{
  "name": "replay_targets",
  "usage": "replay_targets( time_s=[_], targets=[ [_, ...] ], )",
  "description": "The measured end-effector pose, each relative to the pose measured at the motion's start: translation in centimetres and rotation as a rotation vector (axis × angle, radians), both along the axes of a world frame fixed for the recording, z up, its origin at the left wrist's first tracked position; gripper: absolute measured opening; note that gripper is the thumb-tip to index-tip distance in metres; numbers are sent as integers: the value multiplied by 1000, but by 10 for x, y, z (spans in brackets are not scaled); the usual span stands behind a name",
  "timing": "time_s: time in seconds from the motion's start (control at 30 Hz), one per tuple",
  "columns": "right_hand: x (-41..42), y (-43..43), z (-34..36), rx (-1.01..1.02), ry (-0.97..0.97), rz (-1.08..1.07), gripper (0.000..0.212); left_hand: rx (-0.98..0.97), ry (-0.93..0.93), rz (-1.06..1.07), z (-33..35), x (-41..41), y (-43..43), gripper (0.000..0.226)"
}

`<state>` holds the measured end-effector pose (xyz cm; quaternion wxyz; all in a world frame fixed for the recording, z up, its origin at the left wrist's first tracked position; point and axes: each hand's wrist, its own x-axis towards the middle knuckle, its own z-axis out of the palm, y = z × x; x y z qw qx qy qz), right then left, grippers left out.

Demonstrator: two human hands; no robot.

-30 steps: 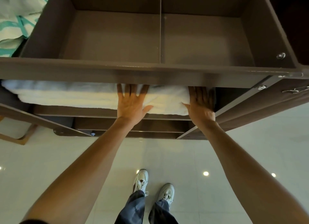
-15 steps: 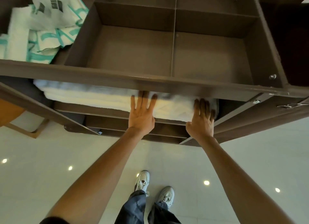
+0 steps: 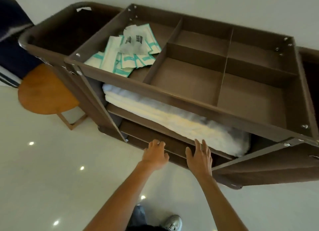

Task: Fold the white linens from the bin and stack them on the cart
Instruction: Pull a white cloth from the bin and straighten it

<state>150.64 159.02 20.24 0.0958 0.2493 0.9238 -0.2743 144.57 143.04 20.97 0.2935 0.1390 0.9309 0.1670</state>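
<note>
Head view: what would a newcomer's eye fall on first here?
A long stack of folded white linens fills the middle level of the cart, under its top tray. Teal-and-white packets lie heaped in the tray's left compartment. The left hand and right hand hover empty, just in front of the linens.

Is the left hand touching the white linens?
Apart. Head view: the left hand sits below the white linens, with the shelf edge showing between them.
</note>
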Motion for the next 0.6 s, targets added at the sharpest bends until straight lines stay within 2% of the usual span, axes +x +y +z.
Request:
replay_targets(
  time_s=[0.1,0.23,0.47,0.6],
  targets=[
    [-4,-49,-5,-54,-39,61,55,15,-118,62,3,6,-46,49],
    [-26,-130,-8,-65,-90,172,53,21,-148,213,2,9,-119,48],
    [-66,-277,-13,-65,-189,515,52,35,-226,455,-8,20,-264,47],
    [-101,-352,-10,-68,-172,702,52,43,-246,568,-10,7,-344,46]
  ],
)
